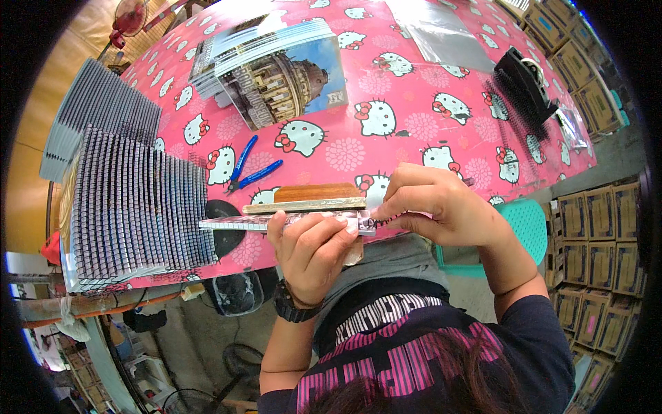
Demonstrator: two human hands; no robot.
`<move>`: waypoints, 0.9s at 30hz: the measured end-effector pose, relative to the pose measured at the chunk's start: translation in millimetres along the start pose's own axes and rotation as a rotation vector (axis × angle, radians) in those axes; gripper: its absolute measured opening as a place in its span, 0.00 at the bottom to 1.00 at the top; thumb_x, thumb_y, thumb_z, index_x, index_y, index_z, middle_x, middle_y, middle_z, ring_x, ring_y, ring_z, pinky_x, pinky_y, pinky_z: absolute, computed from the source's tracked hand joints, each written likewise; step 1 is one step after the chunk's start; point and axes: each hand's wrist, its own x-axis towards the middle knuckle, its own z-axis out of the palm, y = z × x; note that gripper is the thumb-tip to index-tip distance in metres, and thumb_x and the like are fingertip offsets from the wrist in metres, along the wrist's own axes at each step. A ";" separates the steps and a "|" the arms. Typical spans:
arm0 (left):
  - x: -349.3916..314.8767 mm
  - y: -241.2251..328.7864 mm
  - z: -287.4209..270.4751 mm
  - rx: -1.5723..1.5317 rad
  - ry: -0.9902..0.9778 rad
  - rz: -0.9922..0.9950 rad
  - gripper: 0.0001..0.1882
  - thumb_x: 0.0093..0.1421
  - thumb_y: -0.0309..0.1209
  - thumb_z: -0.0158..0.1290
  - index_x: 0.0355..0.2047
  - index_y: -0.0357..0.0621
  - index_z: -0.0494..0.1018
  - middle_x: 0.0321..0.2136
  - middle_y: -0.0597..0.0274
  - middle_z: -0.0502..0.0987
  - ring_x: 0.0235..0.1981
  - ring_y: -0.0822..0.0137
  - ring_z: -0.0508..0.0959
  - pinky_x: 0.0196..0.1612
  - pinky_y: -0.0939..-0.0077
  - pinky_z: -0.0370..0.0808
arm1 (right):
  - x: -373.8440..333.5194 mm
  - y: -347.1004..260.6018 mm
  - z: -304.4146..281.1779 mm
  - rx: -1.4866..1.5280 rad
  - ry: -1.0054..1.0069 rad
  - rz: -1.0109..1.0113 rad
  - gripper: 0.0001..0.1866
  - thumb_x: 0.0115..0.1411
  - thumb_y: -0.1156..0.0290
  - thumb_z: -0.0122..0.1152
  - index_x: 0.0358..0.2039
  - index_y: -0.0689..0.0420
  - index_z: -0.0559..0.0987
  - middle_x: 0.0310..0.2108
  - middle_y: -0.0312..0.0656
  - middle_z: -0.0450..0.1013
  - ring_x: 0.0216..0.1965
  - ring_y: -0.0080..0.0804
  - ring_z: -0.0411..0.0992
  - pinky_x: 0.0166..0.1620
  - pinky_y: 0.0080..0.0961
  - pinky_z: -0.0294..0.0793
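My left hand (pixel 314 252) grips a thin stack of sheets (pixel 241 223) held edge-up at the table's front edge, just below a wooden block with a metal strip (pixel 314 196). My right hand (pixel 441 207) pinches a black spiral wire coil (pixel 383 221) at the right end of that stack. A black watch sits on my left wrist.
The table wears a pink cartoon-cat cloth (pixel 386 131). Blue-handled pliers (pixel 245 169) lie behind the block. Spiral-bound stacks (pixel 134 203) fill the left side, printed building pictures (pixel 283 76) the back, a black coil bundle and tape dispenser (pixel 524 86) the right. Cardboard boxes (pixel 593 248) stand right.
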 end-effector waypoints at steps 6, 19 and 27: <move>8.9 -0.4 -1.3 -0.006 -0.044 -0.008 0.13 0.45 0.28 0.62 0.33 0.55 0.76 0.33 0.73 0.76 0.37 0.70 0.75 0.62 0.56 0.54 | 2.2 2.9 -1.2 -0.054 0.016 -0.115 0.09 0.46 0.78 0.63 0.31 0.59 0.79 0.26 0.39 0.71 0.31 0.36 0.70 0.34 0.30 0.68; 36.2 4.2 1.3 -0.113 -0.115 -0.149 0.13 0.48 0.31 0.61 0.35 0.52 0.74 0.32 0.72 0.74 0.35 0.70 0.73 0.46 0.66 0.56 | -1.3 -6.2 3.3 -0.068 0.008 0.140 0.21 0.51 0.79 0.56 0.48 0.57 0.72 0.29 0.45 0.72 0.34 0.43 0.73 0.38 0.35 0.72; 37.7 5.2 3.6 -0.117 -0.243 -0.165 0.14 0.47 0.35 0.61 0.35 0.54 0.73 0.31 0.71 0.75 0.36 0.69 0.73 0.47 0.64 0.54 | 6.3 -12.1 -5.9 0.224 -0.026 0.460 0.24 0.56 0.77 0.55 0.55 0.57 0.67 0.25 0.41 0.73 0.29 0.34 0.74 0.35 0.27 0.73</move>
